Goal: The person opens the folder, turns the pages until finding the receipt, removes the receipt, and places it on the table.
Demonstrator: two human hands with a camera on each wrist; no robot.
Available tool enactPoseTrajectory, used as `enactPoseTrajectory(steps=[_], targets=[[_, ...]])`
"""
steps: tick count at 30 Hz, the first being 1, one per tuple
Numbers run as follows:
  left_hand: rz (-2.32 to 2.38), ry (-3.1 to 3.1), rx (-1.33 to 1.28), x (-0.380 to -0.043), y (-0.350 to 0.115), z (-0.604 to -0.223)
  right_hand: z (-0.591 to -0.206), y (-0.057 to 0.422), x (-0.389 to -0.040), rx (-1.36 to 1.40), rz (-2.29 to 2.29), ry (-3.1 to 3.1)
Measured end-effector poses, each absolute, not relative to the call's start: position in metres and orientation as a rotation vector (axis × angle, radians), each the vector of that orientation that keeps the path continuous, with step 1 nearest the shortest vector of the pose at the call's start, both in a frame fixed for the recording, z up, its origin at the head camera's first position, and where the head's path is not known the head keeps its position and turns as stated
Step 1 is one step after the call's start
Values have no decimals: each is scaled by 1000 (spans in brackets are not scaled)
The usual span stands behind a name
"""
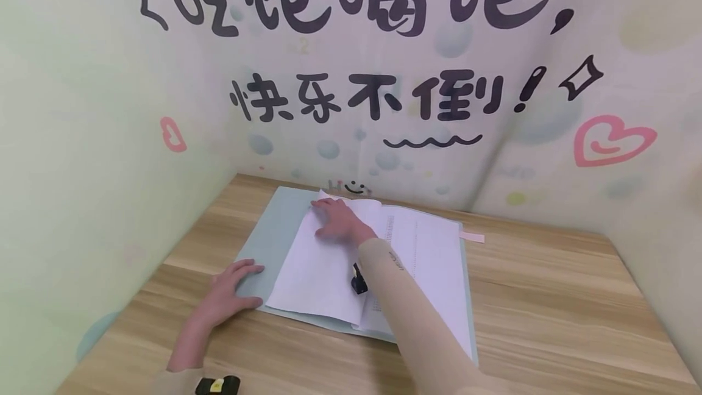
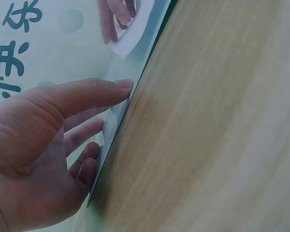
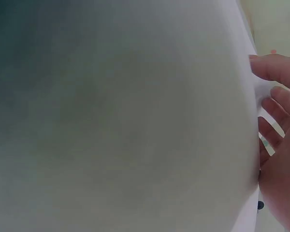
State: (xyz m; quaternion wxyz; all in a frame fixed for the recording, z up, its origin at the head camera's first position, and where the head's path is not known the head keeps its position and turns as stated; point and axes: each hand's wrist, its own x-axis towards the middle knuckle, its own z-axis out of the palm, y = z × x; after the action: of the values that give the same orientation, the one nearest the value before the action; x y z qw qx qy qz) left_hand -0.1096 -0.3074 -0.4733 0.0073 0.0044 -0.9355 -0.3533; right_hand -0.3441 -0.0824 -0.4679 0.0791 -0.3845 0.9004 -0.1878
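Note:
A light-blue covered booklet (image 1: 285,215) lies spread on the table, white pages inside it. My left hand (image 1: 227,291) rests at the cover's lower left edge, thumb and fingers apart. In the left wrist view, the thumb (image 2: 121,86) meets the cover's edge. My right hand (image 1: 340,221) lies over the upper part of a white page (image 1: 315,279) turned to the left, fingers extended toward its outer edge. That page bulges close in front of the right wrist camera, with the fingers (image 3: 275,67) against it. Small print runs down the right-hand page (image 1: 439,273).
The wooden table (image 1: 548,297) extends to both sides of the booklet. A pink tab (image 1: 473,237) sticks out at the booklet's upper right edge. Walls with large black lettering (image 1: 373,96) stand behind and beside the table.

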Motion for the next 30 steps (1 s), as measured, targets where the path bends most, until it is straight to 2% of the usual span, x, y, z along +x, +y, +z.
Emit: enactPoseTrajectory(steps=[19, 30], targets=[[-1074, -2910, -89, -111, -308, -476, -472, -85, -326, -1079, -420, 2754], [-1014, -3002, 95, -115, -297, -478, -476, -84, -323, -1058, -424, 2725]])
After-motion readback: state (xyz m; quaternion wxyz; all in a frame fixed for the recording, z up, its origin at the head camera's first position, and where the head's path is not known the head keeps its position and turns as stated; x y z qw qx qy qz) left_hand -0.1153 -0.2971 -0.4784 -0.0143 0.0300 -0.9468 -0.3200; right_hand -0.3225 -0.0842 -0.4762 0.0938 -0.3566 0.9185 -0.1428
